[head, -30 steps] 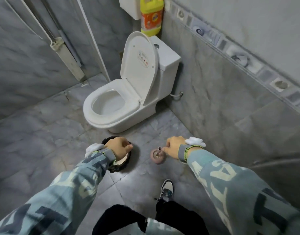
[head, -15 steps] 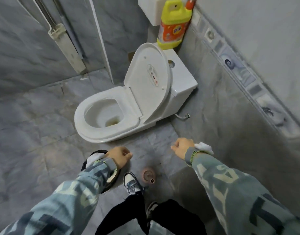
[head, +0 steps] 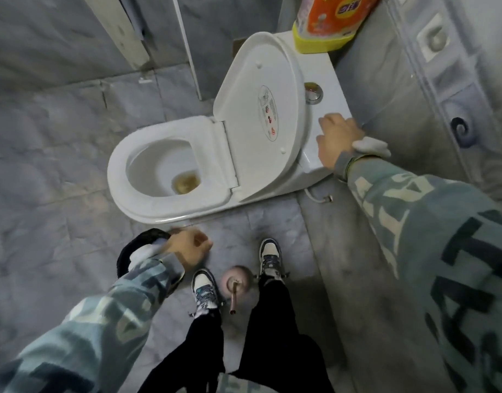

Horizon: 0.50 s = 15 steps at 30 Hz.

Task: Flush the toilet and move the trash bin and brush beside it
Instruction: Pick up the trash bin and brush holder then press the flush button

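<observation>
The brush [head: 235,282] stands in its holder on the floor between the two shoes. The left hand [head: 187,251] is curled into a loose fist over the black trash bin [head: 130,251], holding nothing. Farther, the right hand [head: 336,143], fingers bent and empty, rests on the toilet [head: 164,202] tank, near the flush button [head: 313,93].

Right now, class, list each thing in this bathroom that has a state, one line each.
Toilet lid: raised, leaning back toward the tank.
Toilet seat: down.
Toilet bowl: unflushed, yellowish water.
Flush button: untouched.
Toilet brush: upright in its holder.
Trash bin: upright on the floor.
Right hand: open, over the tank.
Left hand: loosely closed, empty.
</observation>
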Tool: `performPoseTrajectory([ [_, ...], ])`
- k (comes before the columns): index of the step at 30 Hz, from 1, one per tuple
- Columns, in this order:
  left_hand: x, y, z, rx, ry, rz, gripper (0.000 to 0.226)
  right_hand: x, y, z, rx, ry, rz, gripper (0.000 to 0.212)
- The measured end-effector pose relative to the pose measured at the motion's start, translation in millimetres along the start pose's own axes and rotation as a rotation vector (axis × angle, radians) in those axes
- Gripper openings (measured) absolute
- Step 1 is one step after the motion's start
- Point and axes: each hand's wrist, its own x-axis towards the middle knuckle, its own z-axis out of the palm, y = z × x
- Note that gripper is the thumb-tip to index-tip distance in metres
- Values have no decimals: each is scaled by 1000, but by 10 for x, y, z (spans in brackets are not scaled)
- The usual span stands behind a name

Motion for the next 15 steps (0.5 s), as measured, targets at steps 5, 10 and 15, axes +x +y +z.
performPoseTrajectory([
  [5,152,286,149,-8,10,-110,32,587,-25,48,-60,107,-142,49],
  [10,326,475,274,-95,-21,-157,35,718,-60,70,-67,227,-166,53],
  [15,447,652,353,-85,-32,-174,35,731,-59,56,46,176,-162,45],
])
